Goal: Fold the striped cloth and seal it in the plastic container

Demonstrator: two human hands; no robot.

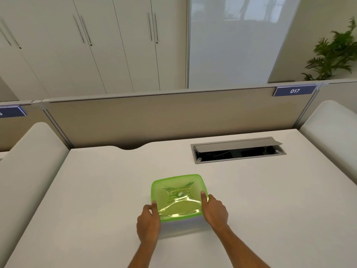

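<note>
A plastic container with a translucent green lid [178, 196] sits on the white desk [96, 190] near its front middle. Faint stripes of the cloth show through the lid's centre; the rest of the cloth is hidden. My left hand [148, 221] grips the container's near left corner, thumb on the lid's edge. My right hand [213, 210] grips the right side, thumb lying along the lid's right rim. The container's clear body below the lid is barely visible.
An open grey cable hatch [237, 149] is set into the desk at the back right. A beige partition [173, 117] closes off the far edge, with padded white dividers on both sides. Cabinets and a plant stand behind.
</note>
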